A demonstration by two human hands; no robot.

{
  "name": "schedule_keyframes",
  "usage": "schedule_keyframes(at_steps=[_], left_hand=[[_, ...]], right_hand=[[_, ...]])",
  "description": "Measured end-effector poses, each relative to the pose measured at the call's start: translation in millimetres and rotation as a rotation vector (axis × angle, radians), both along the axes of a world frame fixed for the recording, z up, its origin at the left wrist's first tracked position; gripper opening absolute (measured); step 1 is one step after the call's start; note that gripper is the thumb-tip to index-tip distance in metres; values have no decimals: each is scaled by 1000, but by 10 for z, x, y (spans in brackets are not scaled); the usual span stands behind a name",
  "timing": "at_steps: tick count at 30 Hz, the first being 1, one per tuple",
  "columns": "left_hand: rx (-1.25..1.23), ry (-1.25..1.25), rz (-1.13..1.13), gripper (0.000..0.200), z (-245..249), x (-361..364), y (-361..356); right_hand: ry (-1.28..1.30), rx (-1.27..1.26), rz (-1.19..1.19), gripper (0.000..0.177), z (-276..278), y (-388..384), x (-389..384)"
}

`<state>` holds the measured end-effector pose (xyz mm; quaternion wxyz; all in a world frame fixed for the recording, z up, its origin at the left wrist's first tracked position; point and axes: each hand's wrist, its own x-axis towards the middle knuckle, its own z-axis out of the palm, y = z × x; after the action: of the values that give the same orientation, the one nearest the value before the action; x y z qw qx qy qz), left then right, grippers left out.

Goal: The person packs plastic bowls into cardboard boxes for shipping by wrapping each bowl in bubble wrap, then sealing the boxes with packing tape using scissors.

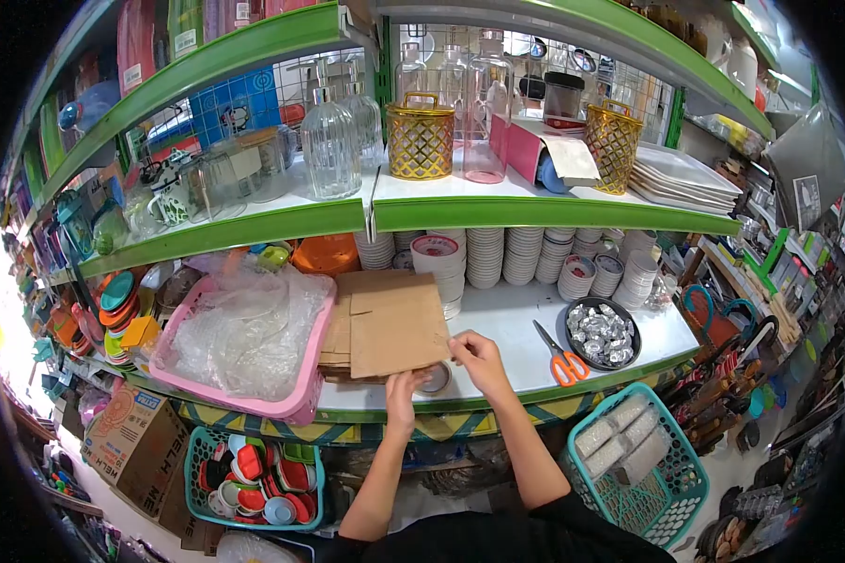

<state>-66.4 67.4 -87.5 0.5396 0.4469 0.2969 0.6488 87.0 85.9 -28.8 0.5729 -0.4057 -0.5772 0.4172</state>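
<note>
A brown cardboard sheet (396, 324) lies tilted over a stack of similar cardboard pieces (334, 355) on the white shelf. My left hand (401, 396) is closed on its lower edge, with part of the fingers hidden beneath it. At the lower right edge, my right hand (480, 361) pinches the same sheet between thumb and fingers. Between the two hands a roll of tape (435, 379) rests on the shelf, partly covered. Orange-handled scissors (563, 364) lie to the right, apart from my hands.
Left of the cardboard stands a pink basket (312, 377) of clear plastic wrap. A black bowl (635, 345) of foil-like pieces sits right of the scissors. Stacked white bowls (483, 258) line the back. Below are teal baskets (695, 460) and a carton (136, 436); a green-edged shelf (554, 214) overhangs.
</note>
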Motion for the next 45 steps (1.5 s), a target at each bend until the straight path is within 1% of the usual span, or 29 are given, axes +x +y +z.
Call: schedule_keyframes(at_steps=[1,3,4,5,7,8,9,11,12,15,16,18,20,21,22,23,25,27,28,29,31,33,35,36,38,40,42,44,45], left_hand=[[0,0,-1,42,-42,-7,-3],[-98,-311,-27,54,138,1,-92],[-118,-255,-29,63,41,-43,-46],[-118,-255,-35,63,73,-45,-38],[-223,-184,-3,65,143,-50,-34],[-192,-248,-152,55,160,-110,-55],[-194,-247,-160,55,180,-92,-63],[-249,-58,-137,44,242,-46,-65],[-294,-71,-68,40,274,7,-78],[-245,-67,-115,37,203,86,-43],[-244,-65,-124,37,183,116,-22],[-97,74,-156,36,138,174,9],[-78,117,-155,38,89,255,1],[-58,159,-146,40,53,293,-2],[10,164,-162,49,-55,335,51],[9,165,-169,49,-65,364,34],[6,175,-194,49,-82,417,8],[-15,177,-216,53,-136,444,0],[-35,177,-232,57,-168,461,6],[-34,178,-237,57,-217,480,13],[-65,203,-223,66,-315,522,37],[-72,216,-215,69,-354,562,61],[-76,230,-207,71,-371,591,69],[-102,269,-188,71,-368,603,70],[-128,308,-169,71,-447,615,103],[72,520,-30,64,-674,629,211],[89,585,-37,60,-543,653,130],[105,650,-40,56,-423,663,67],[147,670,-64,54,-371,667,45]], right_hand=[[49,-71,44,19,-12,-65,94],[73,-100,62,19,-89,-164,317],[97,-131,78,18,-126,-215,421],[97,-129,72,18,-160,-261,505],[164,-164,66,19,-228,-344,636],[156,-160,72,21,-263,-368,690],[157,-160,64,21,-302,-382,737],[185,-231,67,20,-382,-404,823],[187,-231,60,20,-409,-420,865],[207,-293,52,15,-478,-446,963],[210,-328,12,10,-510,-443,985],[217,-363,-36,13,-485,-489,994],[124,-261,-85,31,-454,-544,984],[126,-262,-90,31,-475,-548,987],[101,-286,-107,36,-522,-541,997],[75,-309,-126,42,-582,-529,1015],[110,-311,-141,42,-708,-512,1037],[45,-372,-272,44,-732,-525,1020],[-5,-359,-320,46,-828,-514,1039],[-4,-359,-325,46,-849,-528,1062],[-95,-368,-325,44,-890,-554,1110],[-85,-340,-333,44,-1042,-524,1165],[-235,-233,-458,43,-1100,-515,1190],[-235,-233,-461,43,-1082,-531,1198],[-340,-49,-563,40,-1034,-563,1191],[-331,-40,-575,36,-1031,-567,1192],[-323,-30,-587,33,-1023,-570,1198],[-185,32,-498,29,-943,-572,1176],[-185,32,-498,29,-874,-599,1154]])
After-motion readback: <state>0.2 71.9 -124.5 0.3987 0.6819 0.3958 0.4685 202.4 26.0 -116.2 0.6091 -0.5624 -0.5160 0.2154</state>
